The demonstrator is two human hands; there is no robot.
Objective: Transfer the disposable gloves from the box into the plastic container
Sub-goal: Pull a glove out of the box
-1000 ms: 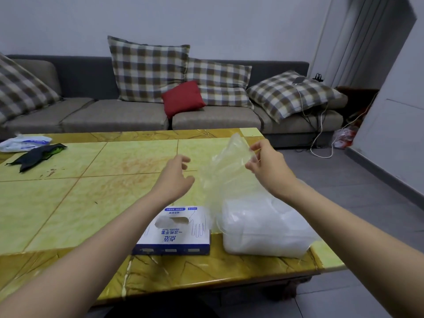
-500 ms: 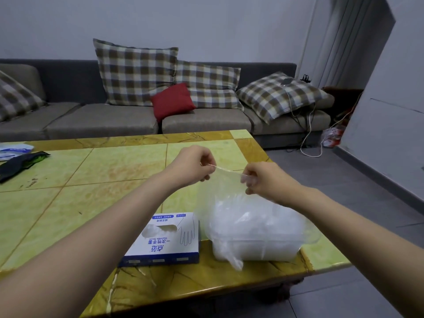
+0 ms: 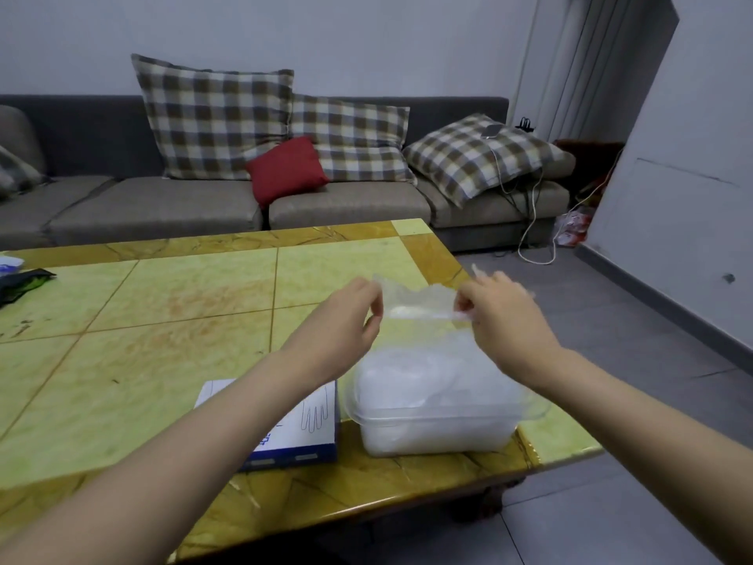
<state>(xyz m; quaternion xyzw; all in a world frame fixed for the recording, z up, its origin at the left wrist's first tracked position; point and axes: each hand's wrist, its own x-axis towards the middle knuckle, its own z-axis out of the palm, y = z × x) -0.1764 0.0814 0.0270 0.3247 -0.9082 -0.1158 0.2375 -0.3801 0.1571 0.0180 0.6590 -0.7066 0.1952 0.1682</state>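
The left grip [image 3: 342,320] pinches one edge of a thin see-thru glove [image 3: 419,297] w/ thumb & finger. The right grip [image 3: 505,320] pinches the other edge, fingers curled on it. The glove is pulled wide btw the two grips, up in the air, right over the plastic container [image 3: 436,430]. Can't tell if its lower part touches what is in there.

The container sits on the table [image 3: 163,328] near the front right corner. It holds a soft white heap of gloves [image 3: 428,377], piled up past the rim.

The box [image 3: 309,438] is white & blue w/ a hand drawing on top. It lies flat just left of the container, near the table's front edge. Can't tell if the two touch. The left arm covers much of the box.

At the table's left edge lies a black & green thing [image 3: 24,279], well apart from the rest. Behind the far edge is a gray sofa [image 3: 163,205] w/ checked pillows [image 3: 212,120] & one red pillow [image 3: 285,169].
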